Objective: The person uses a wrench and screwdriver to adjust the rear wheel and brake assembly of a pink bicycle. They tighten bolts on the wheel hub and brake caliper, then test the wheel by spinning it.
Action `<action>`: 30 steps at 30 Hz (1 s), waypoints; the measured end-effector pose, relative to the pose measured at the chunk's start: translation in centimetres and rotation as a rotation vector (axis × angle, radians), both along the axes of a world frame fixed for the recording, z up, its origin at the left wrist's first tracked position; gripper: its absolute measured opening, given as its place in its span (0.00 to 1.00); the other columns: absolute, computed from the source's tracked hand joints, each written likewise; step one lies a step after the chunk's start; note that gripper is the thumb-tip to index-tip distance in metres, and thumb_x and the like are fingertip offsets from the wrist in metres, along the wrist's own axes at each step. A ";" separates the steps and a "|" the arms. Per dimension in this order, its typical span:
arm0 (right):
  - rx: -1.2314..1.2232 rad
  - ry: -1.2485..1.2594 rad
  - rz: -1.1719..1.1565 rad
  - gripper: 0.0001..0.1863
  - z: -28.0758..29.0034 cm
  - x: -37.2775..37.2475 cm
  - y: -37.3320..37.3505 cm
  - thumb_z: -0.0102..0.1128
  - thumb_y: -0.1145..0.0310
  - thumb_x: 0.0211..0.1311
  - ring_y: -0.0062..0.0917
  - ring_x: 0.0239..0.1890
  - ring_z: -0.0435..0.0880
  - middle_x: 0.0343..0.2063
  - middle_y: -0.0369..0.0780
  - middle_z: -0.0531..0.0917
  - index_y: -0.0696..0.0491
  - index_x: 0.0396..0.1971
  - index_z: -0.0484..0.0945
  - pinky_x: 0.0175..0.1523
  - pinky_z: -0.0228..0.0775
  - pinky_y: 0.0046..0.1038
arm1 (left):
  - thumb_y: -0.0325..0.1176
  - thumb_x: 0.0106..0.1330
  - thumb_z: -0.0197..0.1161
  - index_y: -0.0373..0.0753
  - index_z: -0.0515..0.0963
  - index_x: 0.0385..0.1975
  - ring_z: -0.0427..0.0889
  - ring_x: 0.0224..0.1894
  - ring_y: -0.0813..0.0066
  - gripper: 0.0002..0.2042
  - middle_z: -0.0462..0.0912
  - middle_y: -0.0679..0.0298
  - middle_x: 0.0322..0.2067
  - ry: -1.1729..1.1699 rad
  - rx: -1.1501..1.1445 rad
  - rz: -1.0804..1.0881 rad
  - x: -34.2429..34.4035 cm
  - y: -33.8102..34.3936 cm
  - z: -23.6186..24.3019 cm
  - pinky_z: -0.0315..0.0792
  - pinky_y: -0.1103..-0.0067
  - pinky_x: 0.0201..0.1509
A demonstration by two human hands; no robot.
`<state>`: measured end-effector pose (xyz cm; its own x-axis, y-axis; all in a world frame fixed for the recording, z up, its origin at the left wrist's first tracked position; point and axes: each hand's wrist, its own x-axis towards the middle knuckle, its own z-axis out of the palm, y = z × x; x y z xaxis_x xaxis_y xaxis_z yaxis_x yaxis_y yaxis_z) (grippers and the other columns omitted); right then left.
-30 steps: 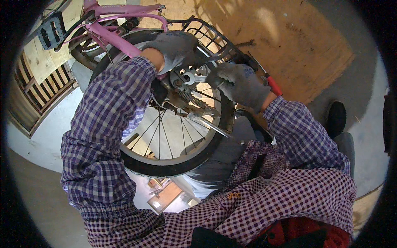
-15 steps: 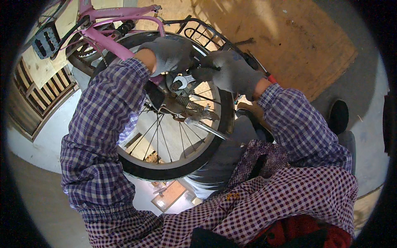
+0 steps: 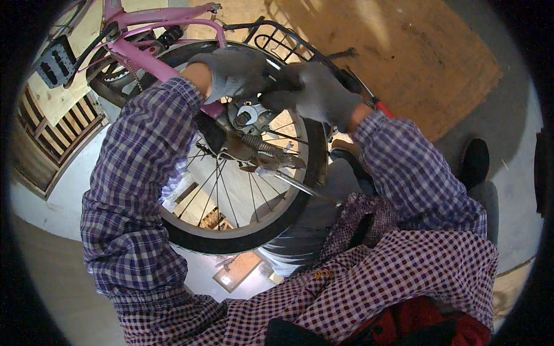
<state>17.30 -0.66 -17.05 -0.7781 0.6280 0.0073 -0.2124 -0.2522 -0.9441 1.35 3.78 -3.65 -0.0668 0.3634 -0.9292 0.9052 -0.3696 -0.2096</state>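
Both gloved hands close over the hub [image 3: 248,118] of the bike wheel [image 3: 242,173]. At the hub, the left hand [image 3: 234,72] curls around something, fingers clenched, though what they pinch is hidden under the glove. Just right of the hub, the right hand [image 3: 320,92] wraps the shaft of a spanner [image 3: 247,113], whose open jaw sits on the axle nut at the hub's centre.

To do this well, I judge the jaw should seat fully and squarely on the nut before any force goes on, since a half-seated spanner rounds the flats. Bracing the wheel with the left hand seems wise, with the pull kept in the plane of the nut and knuckles clear of the spokes and the spring below the hub.

A pink frame [image 3: 147,55] runs up and left from the hub; a wire rack [image 3: 277,37] lies above it. A red-handled tool [image 3: 375,104] shows right of the hub, behind the right wrist. Beyond the rack lies a plywood sheet [image 3: 415,57] on grey floor [image 3: 513,161]; a slatted pallet [image 3: 52,124] sits far left of the hub.
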 end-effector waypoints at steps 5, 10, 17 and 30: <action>0.033 0.018 0.071 0.23 0.4 -0.2 0.9 0.79 0.64 0.54 0.23 0.34 0.84 0.34 0.45 0.89 0.63 0.45 0.84 0.44 0.77 0.29 | 0.40 0.69 0.57 0.37 0.83 0.50 0.86 0.52 0.48 0.18 0.87 0.46 0.47 -0.017 -0.035 -0.059 -0.6 -0.4 -0.7 0.80 0.59 0.53; -0.090 0.147 0.042 0.23 -0.4 -0.3 -0.7 0.77 0.66 0.58 0.24 0.38 0.85 0.39 0.44 0.90 0.62 0.49 0.82 0.48 0.78 0.30 | 0.41 0.70 0.57 0.37 0.82 0.51 0.87 0.51 0.49 0.18 0.87 0.47 0.48 -0.077 0.016 -0.190 -0.6 -0.8 -0.2 0.80 0.59 0.53; 0.277 0.091 -0.143 0.21 -2.4 0.1 -1.9 0.73 0.60 0.64 0.29 0.37 0.86 0.36 0.45 0.88 0.59 0.50 0.82 0.45 0.77 0.33 | 0.44 0.69 0.57 0.39 0.84 0.47 0.87 0.50 0.51 0.18 0.87 0.49 0.45 0.035 0.062 -0.135 1.3 -1.3 0.3 0.79 0.60 0.54; 0.302 0.017 -0.231 0.22 -2.6 0.5 -3.9 0.69 0.53 0.65 0.41 0.38 0.85 0.38 0.48 0.83 0.56 0.47 0.83 0.43 0.76 0.38 | 0.43 0.64 0.61 0.39 0.87 0.43 0.87 0.46 0.48 0.17 0.88 0.48 0.42 -0.170 0.150 -0.131 -3.3 -1.4 -2.6 0.80 0.59 0.53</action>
<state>17.75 -4.60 -19.69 -0.6143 0.7546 0.2307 -0.2474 0.0934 -0.9644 -1.91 2.35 -6.29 0.1422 0.4933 -0.8582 0.8785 -0.4623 -0.1202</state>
